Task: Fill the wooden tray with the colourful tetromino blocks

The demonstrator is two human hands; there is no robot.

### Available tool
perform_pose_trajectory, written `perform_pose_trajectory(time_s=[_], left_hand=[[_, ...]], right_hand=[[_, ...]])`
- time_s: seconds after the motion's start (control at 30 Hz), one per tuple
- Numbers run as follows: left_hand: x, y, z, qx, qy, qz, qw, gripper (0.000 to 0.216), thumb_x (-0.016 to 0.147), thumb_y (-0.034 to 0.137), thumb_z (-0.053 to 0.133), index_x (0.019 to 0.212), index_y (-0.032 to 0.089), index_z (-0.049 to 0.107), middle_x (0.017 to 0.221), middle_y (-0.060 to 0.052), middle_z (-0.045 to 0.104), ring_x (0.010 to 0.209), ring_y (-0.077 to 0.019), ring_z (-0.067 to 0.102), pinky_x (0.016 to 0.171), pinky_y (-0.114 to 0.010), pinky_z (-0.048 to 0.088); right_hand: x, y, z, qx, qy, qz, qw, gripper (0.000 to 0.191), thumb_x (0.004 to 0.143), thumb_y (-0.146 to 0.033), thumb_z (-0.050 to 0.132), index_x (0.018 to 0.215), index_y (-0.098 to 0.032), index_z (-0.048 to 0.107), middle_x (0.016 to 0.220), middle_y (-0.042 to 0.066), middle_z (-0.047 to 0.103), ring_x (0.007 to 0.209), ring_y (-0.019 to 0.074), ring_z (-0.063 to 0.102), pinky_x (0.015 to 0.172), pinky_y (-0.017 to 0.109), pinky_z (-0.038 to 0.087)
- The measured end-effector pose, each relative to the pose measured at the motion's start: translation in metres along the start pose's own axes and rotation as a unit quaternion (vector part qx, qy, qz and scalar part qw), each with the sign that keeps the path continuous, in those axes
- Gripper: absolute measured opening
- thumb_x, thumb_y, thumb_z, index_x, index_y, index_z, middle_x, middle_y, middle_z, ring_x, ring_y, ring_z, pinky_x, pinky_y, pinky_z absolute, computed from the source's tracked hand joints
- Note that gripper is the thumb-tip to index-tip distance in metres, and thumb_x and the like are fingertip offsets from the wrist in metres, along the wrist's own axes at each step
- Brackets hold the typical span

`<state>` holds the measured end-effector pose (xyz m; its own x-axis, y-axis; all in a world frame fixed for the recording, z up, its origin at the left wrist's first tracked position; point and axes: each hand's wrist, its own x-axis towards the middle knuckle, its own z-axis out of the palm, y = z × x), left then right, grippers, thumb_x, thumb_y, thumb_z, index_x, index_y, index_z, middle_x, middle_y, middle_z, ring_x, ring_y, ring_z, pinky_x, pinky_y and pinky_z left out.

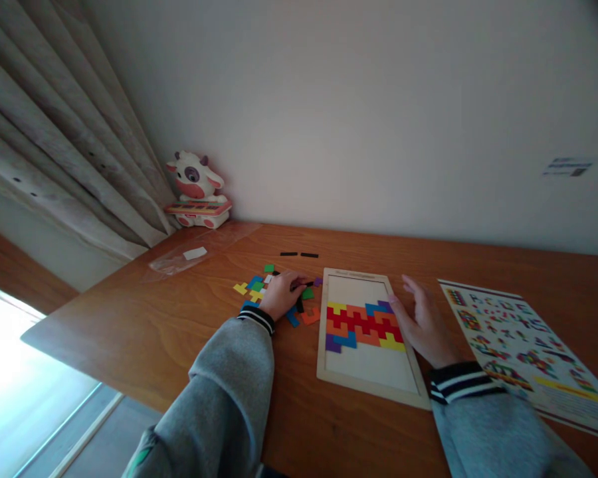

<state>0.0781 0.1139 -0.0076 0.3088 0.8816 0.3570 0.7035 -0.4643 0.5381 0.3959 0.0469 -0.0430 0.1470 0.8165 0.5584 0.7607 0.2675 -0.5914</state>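
Note:
My left hand [280, 293] reaches into the loose pile of coloured puzzle pieces, left of the board. Its fingers are bent together around a black puzzle piece [309, 284] at the fingertips. Green, yellow, blue, white and orange pieces, such as an orange piece [309, 317], lie around it. The wooden puzzle board [373, 385] has a pale frame and a band of fitted red, orange, yellow, blue and purple pieces [363, 325] across its middle. At the board's right edge, my right hand [422, 322] is open, thumb and fingers apart, holding nothing.
A printed pattern sheet [528, 345] lies on the right of the wooden table [209, 318]. Two black strips [299, 255] lie behind the pile. A clear plastic bag [174, 262] and a toy cow with a keyboard [199, 192] are at the back left, near the curtain [80, 133].

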Motion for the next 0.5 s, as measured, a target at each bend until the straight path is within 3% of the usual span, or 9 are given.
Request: perform_pose_trajectory(time_s=[0.13, 0.23, 0.33, 0.5], left_hand=[[-0.007, 0.019, -0.001, -0.149, -0.013, 0.047, 0.988, 0.023, 0.083, 0.025, 0.073, 0.104, 0.017, 0.069, 0.095, -0.005, 0.072, 0.084, -0.0154, 0.068, 0.078, -0.027, 0.057], [-0.016, 0.038, 0.001, -0.230, -0.065, 0.089, 0.967, 0.026, 0.080, 0.035, 0.077, 0.095, 0.015, 0.070, 0.088, -0.006, 0.071, 0.075, -0.0138, 0.067, 0.069, -0.024, 0.056], [-0.026, 0.050, 0.004, -0.253, -0.130, 0.118, 0.951, 0.027, 0.079, 0.038, 0.078, 0.089, 0.014, 0.072, 0.083, -0.006, 0.071, 0.071, -0.0133, 0.066, 0.067, -0.023, 0.055], [-0.032, 0.052, 0.001, -0.273, -0.230, 0.174, 0.918, 0.026, 0.082, 0.039, 0.075, 0.090, 0.014, 0.074, 0.086, -0.007, 0.073, 0.073, -0.0132, 0.067, 0.071, -0.022, 0.055]], right_hand=[[0.003, -0.018, -0.010, -0.029, -0.004, -0.078, 0.997, 0.042, 0.094, -0.047, 0.051, 0.126, -0.020, 0.056, 0.123, 0.015, 0.061, 0.110, 0.0295, 0.061, 0.099, 0.051, 0.049], [-0.002, -0.044, -0.017, 0.002, -0.110, -0.149, 0.983, 0.022, 0.093, -0.040, 0.055, 0.106, -0.025, 0.066, 0.103, 0.007, 0.071, 0.094, 0.0239, 0.067, 0.090, 0.042, 0.054], [-0.013, -0.068, -0.015, 0.074, -0.194, -0.136, 0.969, 0.024, 0.092, -0.039, 0.059, 0.110, -0.025, 0.066, 0.098, 0.005, 0.073, 0.085, 0.0205, 0.069, 0.078, 0.035, 0.057], [-0.024, -0.084, -0.007, 0.130, -0.324, -0.069, 0.934, 0.019, 0.091, -0.038, 0.060, 0.088, -0.022, 0.071, 0.074, 0.002, 0.071, 0.062, 0.0154, 0.063, 0.057, 0.026, 0.050]])
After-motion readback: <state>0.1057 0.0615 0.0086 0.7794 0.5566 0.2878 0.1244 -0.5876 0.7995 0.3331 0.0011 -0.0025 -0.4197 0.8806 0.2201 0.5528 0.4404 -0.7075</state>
